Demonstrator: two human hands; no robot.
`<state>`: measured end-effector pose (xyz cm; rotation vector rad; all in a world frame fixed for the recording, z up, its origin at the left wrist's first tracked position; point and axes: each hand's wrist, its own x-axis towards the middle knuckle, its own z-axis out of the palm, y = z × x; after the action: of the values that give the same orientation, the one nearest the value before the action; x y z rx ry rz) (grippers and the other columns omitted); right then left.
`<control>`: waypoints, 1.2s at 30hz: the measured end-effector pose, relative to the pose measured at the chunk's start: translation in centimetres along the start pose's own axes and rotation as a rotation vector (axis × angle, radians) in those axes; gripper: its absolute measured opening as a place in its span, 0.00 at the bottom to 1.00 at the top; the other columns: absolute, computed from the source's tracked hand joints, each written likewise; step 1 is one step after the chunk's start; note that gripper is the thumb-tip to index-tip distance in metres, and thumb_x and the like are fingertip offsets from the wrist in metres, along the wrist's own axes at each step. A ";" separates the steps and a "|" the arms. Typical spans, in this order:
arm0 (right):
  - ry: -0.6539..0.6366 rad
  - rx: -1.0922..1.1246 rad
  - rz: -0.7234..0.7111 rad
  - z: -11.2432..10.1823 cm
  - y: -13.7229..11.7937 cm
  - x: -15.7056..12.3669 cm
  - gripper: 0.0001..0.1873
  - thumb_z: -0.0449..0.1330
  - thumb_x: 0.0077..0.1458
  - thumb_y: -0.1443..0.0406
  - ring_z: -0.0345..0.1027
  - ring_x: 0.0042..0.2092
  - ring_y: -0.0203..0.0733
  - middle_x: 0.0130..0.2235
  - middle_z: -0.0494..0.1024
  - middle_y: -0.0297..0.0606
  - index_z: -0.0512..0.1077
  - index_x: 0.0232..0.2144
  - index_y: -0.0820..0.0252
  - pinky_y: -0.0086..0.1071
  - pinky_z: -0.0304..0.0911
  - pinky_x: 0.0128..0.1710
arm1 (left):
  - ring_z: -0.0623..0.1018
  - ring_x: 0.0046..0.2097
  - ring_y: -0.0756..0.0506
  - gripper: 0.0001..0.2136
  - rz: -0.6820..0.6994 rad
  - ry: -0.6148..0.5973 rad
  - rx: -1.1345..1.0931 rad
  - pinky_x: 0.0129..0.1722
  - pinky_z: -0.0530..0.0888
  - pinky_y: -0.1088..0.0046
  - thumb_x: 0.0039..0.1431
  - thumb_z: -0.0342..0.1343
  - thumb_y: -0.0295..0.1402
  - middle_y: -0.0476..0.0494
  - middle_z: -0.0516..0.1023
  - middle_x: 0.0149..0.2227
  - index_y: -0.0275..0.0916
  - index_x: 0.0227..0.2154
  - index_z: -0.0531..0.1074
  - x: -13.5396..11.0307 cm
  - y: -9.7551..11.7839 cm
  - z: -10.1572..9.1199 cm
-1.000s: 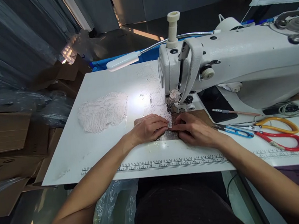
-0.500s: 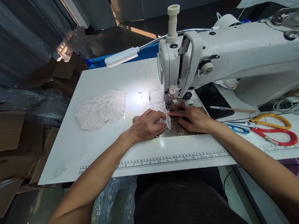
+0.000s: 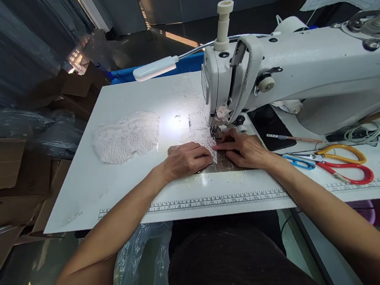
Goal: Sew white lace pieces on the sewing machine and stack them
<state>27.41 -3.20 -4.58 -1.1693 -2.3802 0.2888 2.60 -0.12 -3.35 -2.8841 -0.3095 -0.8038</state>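
Lace (image 3: 205, 137) between the left hand (image 3: 187, 158) and right hand (image 3: 246, 150).
Below the table (image 3: 114, 195), a purple tub (image 3: 370, 211), contents hidden. Left fingers bunch together at the lace, grip unclear; the right index touches it, thumb apart. A second ago the fingertips nearly met; now more lace shows between. Boxes (image 3: 0, 163) stand farther left, contents hidden.

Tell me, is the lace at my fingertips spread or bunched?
Spread, where visible: the lace lies flat over the brown mat between left hand and right hand. Covered parts: cannot tell.
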 end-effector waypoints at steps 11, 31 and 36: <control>0.011 0.007 0.010 0.5 0.0 -0.3 0.19 0.55 0.59 0.68 0.66 0.46 0.49 0.45 0.72 0.45 0.79 0.49 0.52 0.44 0.67 0.48 | 0.79 0.33 0.49 0.06 0.011 -0.055 0.019 0.30 0.75 0.72 0.65 0.55 0.27 0.47 0.82 0.36 0.39 0.34 0.77 0.1 0.3 -0.3; -0.009 0.011 -0.048 0.2 -0.5 -0.4 0.19 0.56 0.58 0.68 0.65 0.47 0.49 0.45 0.74 0.44 0.80 0.47 0.50 0.45 0.66 0.49 | 0.75 0.34 0.44 0.10 -0.026 -0.278 -0.141 0.41 0.72 0.62 0.55 0.55 0.36 0.41 0.78 0.33 0.36 0.32 0.77 1.6 -0.1 -1.3; -0.016 -0.024 -0.008 0.1 -0.9 -0.3 0.18 0.55 0.60 0.67 0.66 0.46 0.49 0.45 0.74 0.45 0.80 0.47 0.50 0.45 0.66 0.46 | 0.76 0.36 0.42 0.12 -0.073 -0.258 -0.139 0.41 0.72 0.62 0.55 0.55 0.38 0.39 0.78 0.36 0.35 0.34 0.77 1.0 0.1 -1.2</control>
<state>26.90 -3.98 -4.41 -1.1727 -2.4079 0.2689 2.90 -0.24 -1.82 -3.1280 -0.4031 -0.4788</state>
